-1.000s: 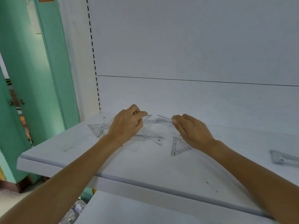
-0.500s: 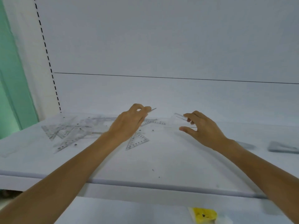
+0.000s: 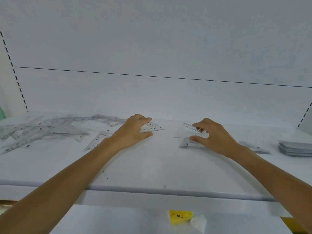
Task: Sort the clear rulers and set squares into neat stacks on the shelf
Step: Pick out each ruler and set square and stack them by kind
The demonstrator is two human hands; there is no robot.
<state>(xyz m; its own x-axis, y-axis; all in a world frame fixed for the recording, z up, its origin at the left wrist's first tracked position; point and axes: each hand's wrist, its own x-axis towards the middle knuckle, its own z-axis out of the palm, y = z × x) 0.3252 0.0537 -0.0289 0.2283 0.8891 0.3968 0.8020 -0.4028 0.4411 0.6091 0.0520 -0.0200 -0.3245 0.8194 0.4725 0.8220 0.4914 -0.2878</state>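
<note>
My left hand point(image 3: 133, 132) pinches a small clear set square point(image 3: 152, 128) with printed numbers, lifted just above the white shelf point(image 3: 152, 168). My right hand point(image 3: 212, 135) grips another clear set square point(image 3: 189, 131) and holds it over a small stack of clear pieces point(image 3: 187, 143) lying on the shelf. A jumble of clear rulers and set squares point(image 3: 42, 130) is spread over the left part of the shelf. One more set square point(image 3: 95, 141) lies beside my left forearm.
At the right end of the shelf sits a taller stack of clear pieces point(image 3: 295, 148), with a lower stack point(image 3: 253, 146) behind my right wrist. A lower shelf carries a yellow packet point(image 3: 180, 217). The shelf's front edge point(image 3: 152, 191) runs across below my forearms.
The view has swung right, away from the green door. My right hand has carried its set square right and down over the small stack. My left hand has lifted another set square from the pile.
</note>
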